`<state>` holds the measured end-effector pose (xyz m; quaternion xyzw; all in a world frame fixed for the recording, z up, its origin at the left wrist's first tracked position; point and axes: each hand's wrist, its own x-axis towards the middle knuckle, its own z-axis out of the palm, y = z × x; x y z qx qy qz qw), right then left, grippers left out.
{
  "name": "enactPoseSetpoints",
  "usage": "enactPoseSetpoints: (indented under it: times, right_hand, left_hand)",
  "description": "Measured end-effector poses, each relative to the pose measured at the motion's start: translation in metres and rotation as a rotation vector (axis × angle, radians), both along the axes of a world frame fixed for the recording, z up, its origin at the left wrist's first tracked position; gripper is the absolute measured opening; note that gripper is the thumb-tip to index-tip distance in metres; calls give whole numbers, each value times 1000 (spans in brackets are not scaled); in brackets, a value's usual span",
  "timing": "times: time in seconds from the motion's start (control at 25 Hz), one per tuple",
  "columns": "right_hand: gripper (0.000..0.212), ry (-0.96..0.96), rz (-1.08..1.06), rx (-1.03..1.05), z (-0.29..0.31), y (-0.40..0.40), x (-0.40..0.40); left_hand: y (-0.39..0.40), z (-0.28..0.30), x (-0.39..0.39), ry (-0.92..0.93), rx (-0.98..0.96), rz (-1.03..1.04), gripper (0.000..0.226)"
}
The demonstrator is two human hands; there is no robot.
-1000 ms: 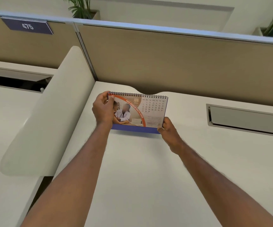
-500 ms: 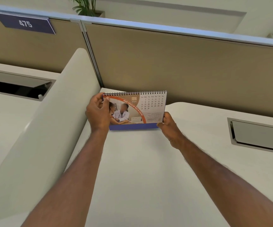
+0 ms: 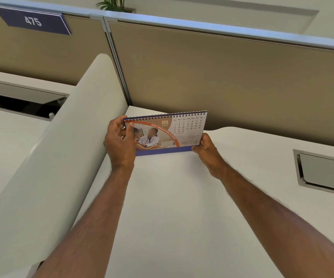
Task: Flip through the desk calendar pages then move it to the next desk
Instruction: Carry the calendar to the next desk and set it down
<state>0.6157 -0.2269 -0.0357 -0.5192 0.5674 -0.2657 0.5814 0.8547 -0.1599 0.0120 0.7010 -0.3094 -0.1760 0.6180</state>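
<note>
A spiral-bound desk calendar (image 3: pixel 174 133) with a blue base shows its JUN page, upright and slightly tilted, near the back left corner of the white desk (image 3: pixel 182 207). My left hand (image 3: pixel 119 144) grips its upper left corner, thumb on the page front. At the lower right corner my right hand (image 3: pixel 207 150) pinches the page and base. Whether the base touches the desk I cannot tell.
A white curved divider (image 3: pixel 51 163) separates this desk from the neighbouring desk (image 3: pixel 1 137) on the left. A tan partition wall (image 3: pixel 242 77) runs behind, with a "475" sign (image 3: pixel 32 21). Cable hatches sit at the right (image 3: pixel 326 173) and left (image 3: pixel 21 99).
The view has shifted so the divider and left desk fill more of the frame. Both hands keep the same grip on the calendar, which sits closer to the divider and back corner.
</note>
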Motion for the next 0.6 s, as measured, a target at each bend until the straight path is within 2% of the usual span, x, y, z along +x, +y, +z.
enactPoseSetpoints:
  times: [0.6]
  right_hand:
    - [57, 23, 17, 17, -1, 0, 1]
  left_hand:
    - [4, -10, 3, -2, 59, -30, 29]
